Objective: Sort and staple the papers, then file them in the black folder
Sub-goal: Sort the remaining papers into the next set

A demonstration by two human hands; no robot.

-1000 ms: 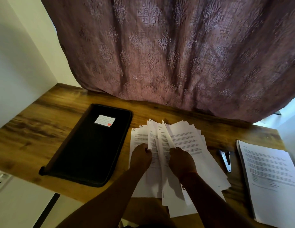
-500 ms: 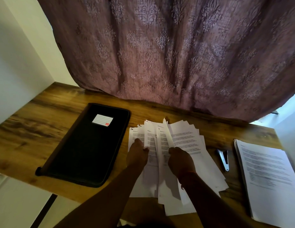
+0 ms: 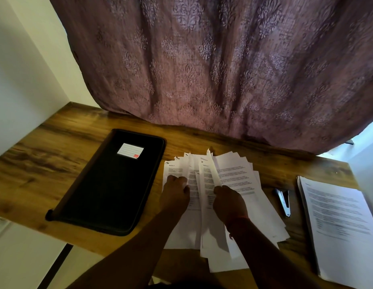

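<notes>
Desk (image 3: 56, 163) — papers (image 3: 233, 178) fanned under hands.

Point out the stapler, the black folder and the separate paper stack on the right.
stapler (image 3: 283, 202): head view, on its metal body.
black folder (image 3: 110, 190): head view, middle of its cover.
paper stack (image 3: 339, 217): head view, on the top sheet.

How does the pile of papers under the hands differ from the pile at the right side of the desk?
The middle pile is fanned out and messy; the right pile is squared and neat. Both hands, left and right, rest on the middle pile; nothing touches the right pile. One sheet of the middle pile stands lifted; the right pile lies flat. Both are white printed sheets.
</notes>
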